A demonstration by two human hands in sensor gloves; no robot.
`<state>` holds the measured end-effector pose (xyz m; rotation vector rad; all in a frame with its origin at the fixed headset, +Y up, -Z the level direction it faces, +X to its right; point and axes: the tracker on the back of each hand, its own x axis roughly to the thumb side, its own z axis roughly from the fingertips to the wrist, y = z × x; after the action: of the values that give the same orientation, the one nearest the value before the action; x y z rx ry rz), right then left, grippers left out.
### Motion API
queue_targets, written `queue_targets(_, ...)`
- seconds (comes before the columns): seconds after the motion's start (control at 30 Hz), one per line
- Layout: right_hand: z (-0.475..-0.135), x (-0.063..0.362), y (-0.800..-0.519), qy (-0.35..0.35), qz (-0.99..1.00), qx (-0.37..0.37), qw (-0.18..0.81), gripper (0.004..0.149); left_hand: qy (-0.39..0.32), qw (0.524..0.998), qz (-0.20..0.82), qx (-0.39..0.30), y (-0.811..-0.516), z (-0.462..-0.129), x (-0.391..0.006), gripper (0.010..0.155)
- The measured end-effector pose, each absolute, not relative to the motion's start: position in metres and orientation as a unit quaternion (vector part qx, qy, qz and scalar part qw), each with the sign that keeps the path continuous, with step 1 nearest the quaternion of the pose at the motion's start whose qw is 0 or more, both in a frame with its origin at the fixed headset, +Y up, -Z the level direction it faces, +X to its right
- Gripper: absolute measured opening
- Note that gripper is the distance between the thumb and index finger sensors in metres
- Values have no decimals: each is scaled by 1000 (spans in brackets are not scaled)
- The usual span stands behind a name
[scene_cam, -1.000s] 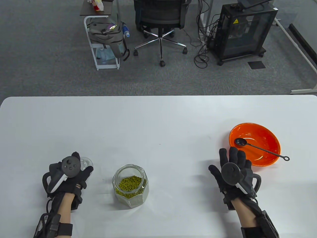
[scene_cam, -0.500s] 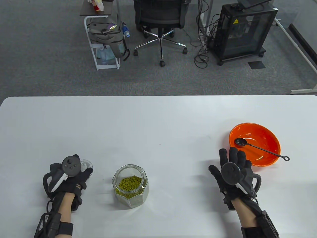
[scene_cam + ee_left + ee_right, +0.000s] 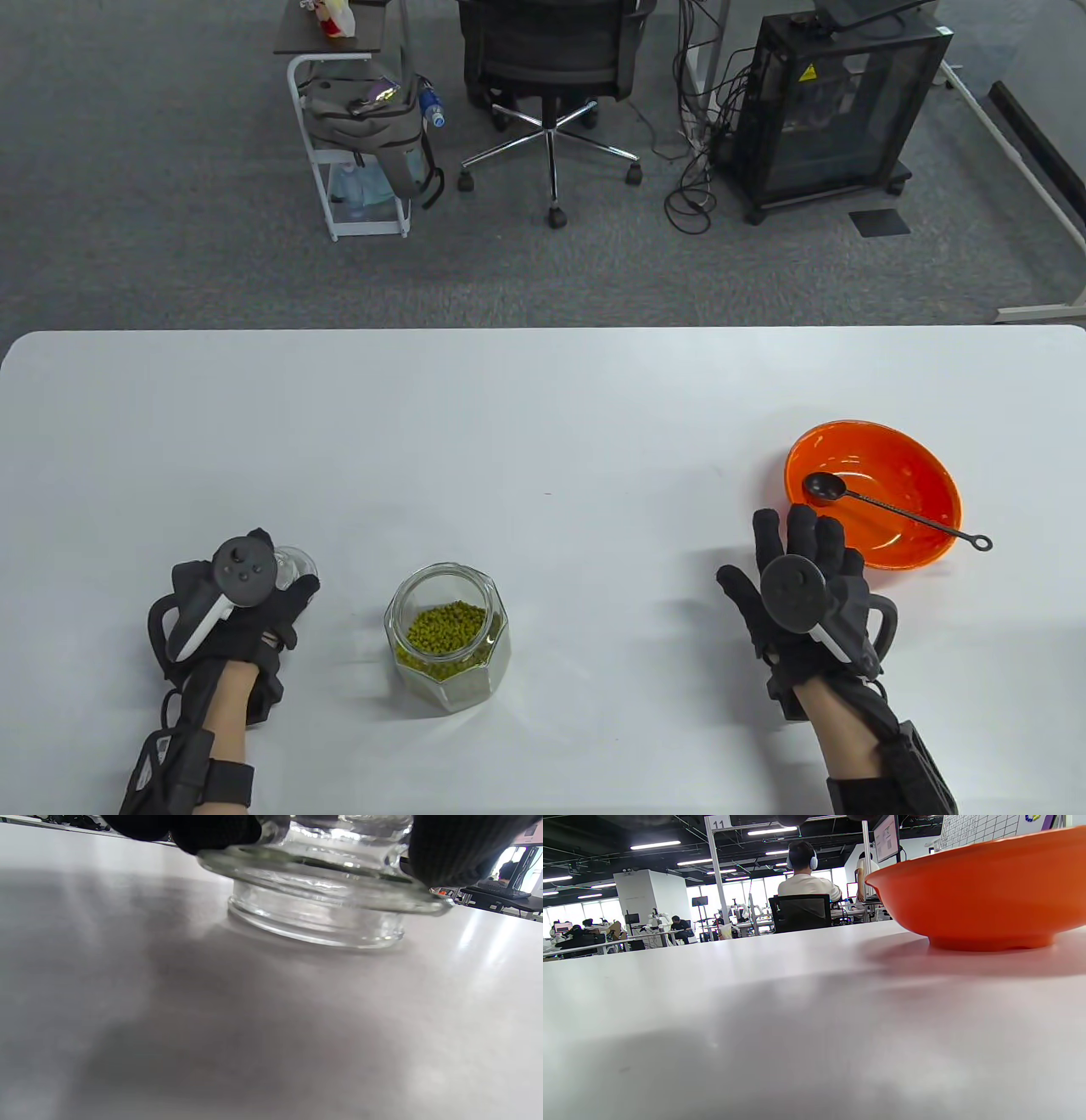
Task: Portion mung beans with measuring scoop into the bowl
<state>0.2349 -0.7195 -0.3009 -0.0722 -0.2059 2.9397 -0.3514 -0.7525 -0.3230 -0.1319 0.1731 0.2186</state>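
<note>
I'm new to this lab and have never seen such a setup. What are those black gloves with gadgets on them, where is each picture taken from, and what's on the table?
They are a person's two hands in sensor gloves, each with a tracker strapped to its back. One camera looks down at the white table; the other two sit on the wrists, low above the tabletop. The left hand holds a glass lid set down on the table. The right hand is flat, fingers straight, holding nothing, beside the orange bowl. A black measuring scoop lies in the bowl, handle over the rim. The open glass jar of mung beans stands between the hands.
</note>
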Motion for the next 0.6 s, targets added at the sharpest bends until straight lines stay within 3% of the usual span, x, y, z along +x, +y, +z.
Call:
queue_targets(0.23, -301, 238, -718, -77, 991, -31, 101, 83, 79, 991, 102, -35, -739, -316, -344, 99)
queue_targets(0.33, -301, 241, -717, -79, 991, -37, 104, 83, 59, 995, 80, 20, -722, -309, -334, 96)
queue_targets(0.6, -301, 253, -713, -90, 987, -65, 117, 83, 16, 992, 97, 76, -698, -294, -318, 91)
